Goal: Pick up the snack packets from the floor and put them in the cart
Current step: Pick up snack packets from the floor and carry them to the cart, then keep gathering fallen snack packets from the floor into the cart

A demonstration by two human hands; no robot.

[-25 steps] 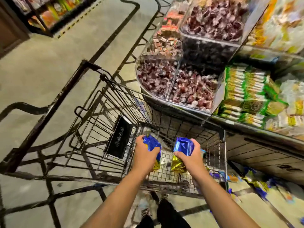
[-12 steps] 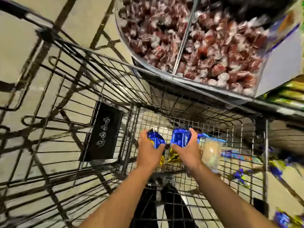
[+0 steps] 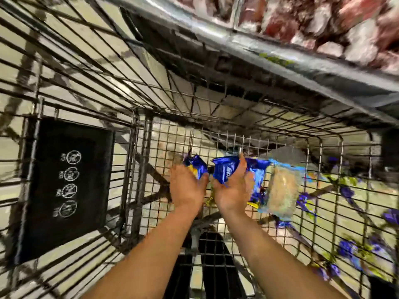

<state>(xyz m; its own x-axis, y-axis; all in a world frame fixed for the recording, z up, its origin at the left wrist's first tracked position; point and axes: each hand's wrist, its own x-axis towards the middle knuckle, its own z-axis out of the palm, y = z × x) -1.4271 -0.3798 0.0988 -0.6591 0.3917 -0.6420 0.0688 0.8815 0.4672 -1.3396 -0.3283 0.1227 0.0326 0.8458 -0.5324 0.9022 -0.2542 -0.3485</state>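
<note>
Both my hands reach down inside the black wire cart [image 3: 138, 160]. My left hand [image 3: 186, 187] grips a blue and yellow snack packet [image 3: 195, 164] low over the cart's mesh floor. Beside it, my right hand [image 3: 234, 190] grips another blue packet [image 3: 224, 169]. To the right of my right hand a larger blue-edged packet with pale contents [image 3: 280, 195] lies in the cart. Several blue and yellow packets [image 3: 347, 249] lie on the floor, seen blurred through the cart's right side.
A black flap with white pictograms [image 3: 64, 186] hangs on the cart's left part. A bin of red and white wrapped sweets [image 3: 336, 29] with a metal rim juts over the cart at top right. Dark trouser legs [image 3: 216, 268] show below the cart.
The view has dropped closer into the cart. Both hands have moved lower with their packets, toward the mesh floor, and the larger pale packet now shows beside my right hand.
</note>
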